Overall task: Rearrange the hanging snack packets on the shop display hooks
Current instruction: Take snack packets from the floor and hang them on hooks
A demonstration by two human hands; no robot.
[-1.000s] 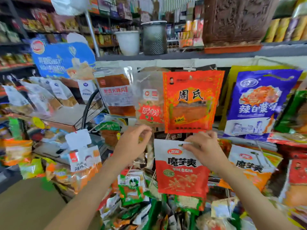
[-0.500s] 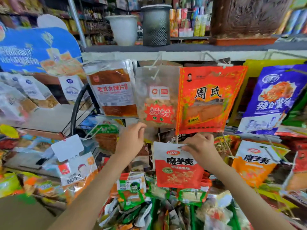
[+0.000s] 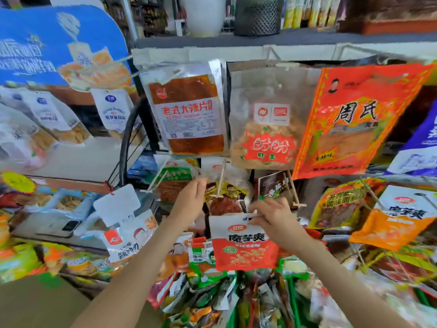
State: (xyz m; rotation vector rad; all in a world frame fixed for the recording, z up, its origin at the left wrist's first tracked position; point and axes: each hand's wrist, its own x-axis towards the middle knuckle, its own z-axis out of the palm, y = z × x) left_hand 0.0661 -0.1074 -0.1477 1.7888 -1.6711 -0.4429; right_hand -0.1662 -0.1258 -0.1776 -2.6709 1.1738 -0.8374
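A red-and-white snack packet (image 3: 243, 245) hangs in the middle of the display. My right hand (image 3: 274, 218) pinches its white top edge at the hang hole. My left hand (image 3: 191, 197) is raised to its left, fingertips pinching the edge of a clear packet (image 3: 208, 185) on a middle-row hook (image 3: 221, 176). Above hang a brown spicy-strip packet (image 3: 189, 110), a clear packet with a red star label (image 3: 267, 129) and a tilted orange packet (image 3: 354, 119).
A blue cardboard display (image 3: 59, 43) with white packets stands at the left. Orange and white packets (image 3: 397, 221) hang on hooks at the right. Loose green and mixed packets (image 3: 212, 292) pile below. A grey shelf (image 3: 283, 39) with a bin runs overhead.
The view has moved closer to the rack. My left hand rose slightly to the clear packet's edge. My right hand keeps hold of the red-and-white packet's top.
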